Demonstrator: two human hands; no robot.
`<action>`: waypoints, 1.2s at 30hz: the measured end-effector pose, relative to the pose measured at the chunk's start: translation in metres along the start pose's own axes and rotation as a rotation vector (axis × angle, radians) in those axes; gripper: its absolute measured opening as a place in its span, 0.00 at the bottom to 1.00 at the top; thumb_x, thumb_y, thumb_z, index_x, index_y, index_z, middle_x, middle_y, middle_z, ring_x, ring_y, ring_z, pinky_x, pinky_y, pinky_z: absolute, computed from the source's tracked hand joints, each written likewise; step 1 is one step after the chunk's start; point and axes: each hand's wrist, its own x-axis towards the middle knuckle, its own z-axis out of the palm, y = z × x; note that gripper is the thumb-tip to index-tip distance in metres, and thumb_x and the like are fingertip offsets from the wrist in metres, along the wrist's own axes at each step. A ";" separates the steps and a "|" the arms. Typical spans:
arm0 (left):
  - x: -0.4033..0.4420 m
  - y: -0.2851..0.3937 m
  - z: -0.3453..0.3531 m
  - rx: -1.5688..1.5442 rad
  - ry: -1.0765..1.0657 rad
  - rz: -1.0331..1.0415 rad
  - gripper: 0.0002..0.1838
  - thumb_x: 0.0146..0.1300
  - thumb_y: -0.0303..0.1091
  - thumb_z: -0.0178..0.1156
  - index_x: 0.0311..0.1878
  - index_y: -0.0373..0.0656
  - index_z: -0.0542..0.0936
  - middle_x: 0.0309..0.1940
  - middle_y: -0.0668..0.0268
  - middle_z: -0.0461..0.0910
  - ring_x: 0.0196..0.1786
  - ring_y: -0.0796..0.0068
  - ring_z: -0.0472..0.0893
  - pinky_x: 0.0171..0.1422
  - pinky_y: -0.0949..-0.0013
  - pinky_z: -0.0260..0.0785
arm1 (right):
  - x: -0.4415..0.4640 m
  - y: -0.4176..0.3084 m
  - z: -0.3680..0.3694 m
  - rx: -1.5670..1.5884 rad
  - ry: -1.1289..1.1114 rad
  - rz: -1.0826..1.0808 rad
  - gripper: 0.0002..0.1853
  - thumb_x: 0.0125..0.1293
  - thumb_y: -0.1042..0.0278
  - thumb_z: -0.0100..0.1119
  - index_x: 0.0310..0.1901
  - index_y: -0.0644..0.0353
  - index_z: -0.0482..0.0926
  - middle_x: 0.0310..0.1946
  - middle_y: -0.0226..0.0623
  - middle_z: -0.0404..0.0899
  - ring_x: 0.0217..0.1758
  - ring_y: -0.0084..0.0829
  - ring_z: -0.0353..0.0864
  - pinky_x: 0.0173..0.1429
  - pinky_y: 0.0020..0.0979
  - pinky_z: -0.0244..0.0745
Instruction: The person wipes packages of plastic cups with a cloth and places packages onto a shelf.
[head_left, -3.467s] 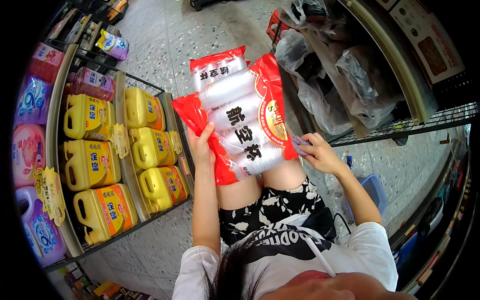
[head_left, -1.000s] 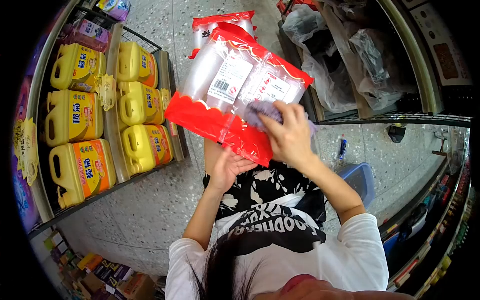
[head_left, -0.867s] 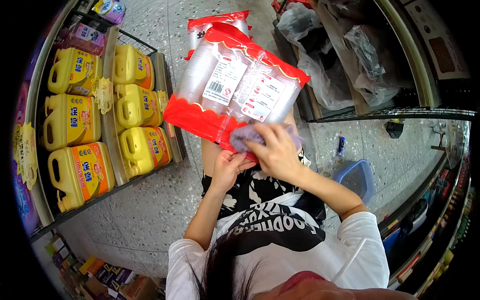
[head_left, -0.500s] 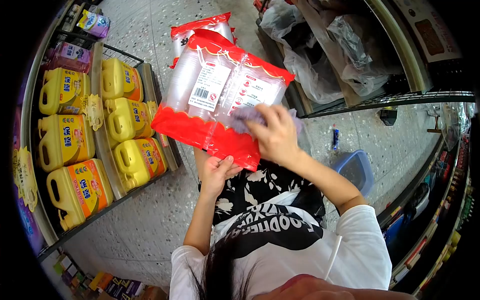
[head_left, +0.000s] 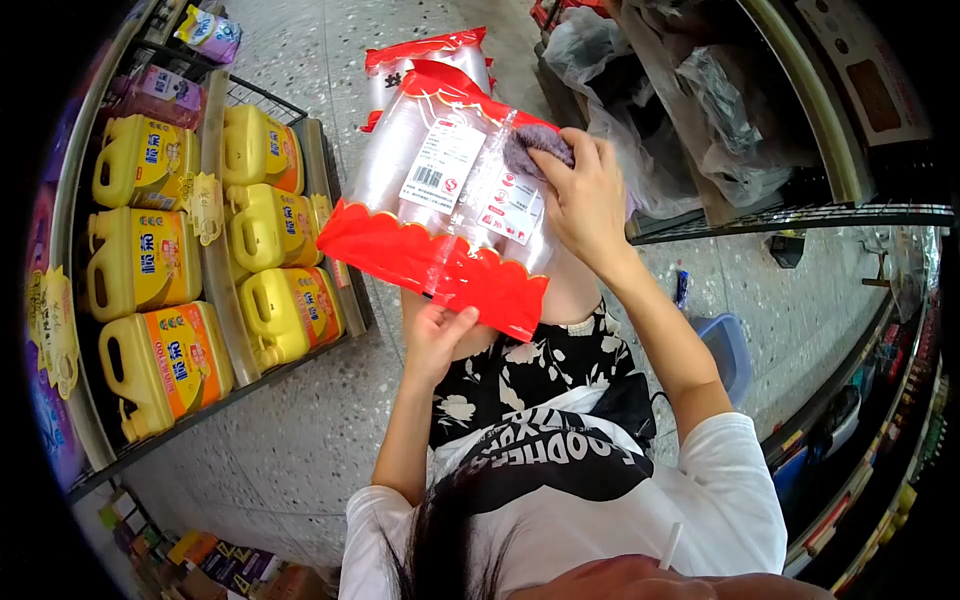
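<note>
A red and clear plastic pack of disposable cups (head_left: 400, 150) is tilted in front of me, with white printed labels and a barcode facing up. My left hand (head_left: 437, 338) pinches its lower red edge between thumb and fingers. In my right hand (head_left: 588, 190) is a bunched purple-grey cloth (head_left: 537, 150), pressed on the pack's upper right part, beside the label. Just beyond this pack lies a second red and clear pack (head_left: 430, 62), partly covered by the first one.
On the left, a shelf rack (head_left: 215, 150) holds several yellow jugs (head_left: 150, 262). Plastic bags (head_left: 715, 110) fill a shelf at upper right. A blue plastic tub (head_left: 728, 355) and a small blue packet (head_left: 682, 288) are on the speckled floor (head_left: 300, 445).
My right hand has moved the cloth up the pack, from its lower right part to near the top right edge. My left hand keeps its hold on the lower edge.
</note>
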 end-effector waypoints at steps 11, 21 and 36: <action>0.009 0.004 -0.009 -0.179 0.112 0.137 0.12 0.75 0.36 0.50 0.51 0.37 0.77 0.46 0.60 0.84 0.42 0.71 0.85 0.49 0.65 0.80 | -0.053 -0.066 -0.005 0.191 -0.231 -0.299 0.17 0.53 0.67 0.57 0.44 0.58 0.83 0.52 0.41 0.73 0.53 0.41 0.71 0.52 0.37 0.69; 0.004 0.007 -0.011 -0.081 0.158 0.069 0.16 0.76 0.38 0.50 0.53 0.35 0.77 0.47 0.59 0.83 0.45 0.68 0.85 0.52 0.65 0.79 | -0.042 -0.064 -0.001 0.056 -0.210 -0.304 0.15 0.54 0.65 0.56 0.42 0.56 0.84 0.52 0.38 0.73 0.52 0.41 0.71 0.52 0.38 0.69; 0.006 0.015 -0.013 -0.071 0.096 -0.019 0.15 0.75 0.36 0.51 0.52 0.32 0.78 0.48 0.57 0.83 0.47 0.68 0.85 0.55 0.65 0.79 | 0.024 -0.018 0.016 -0.069 -0.030 -0.059 0.19 0.51 0.74 0.60 0.47 0.52 0.85 0.51 0.41 0.75 0.52 0.44 0.71 0.51 0.40 0.72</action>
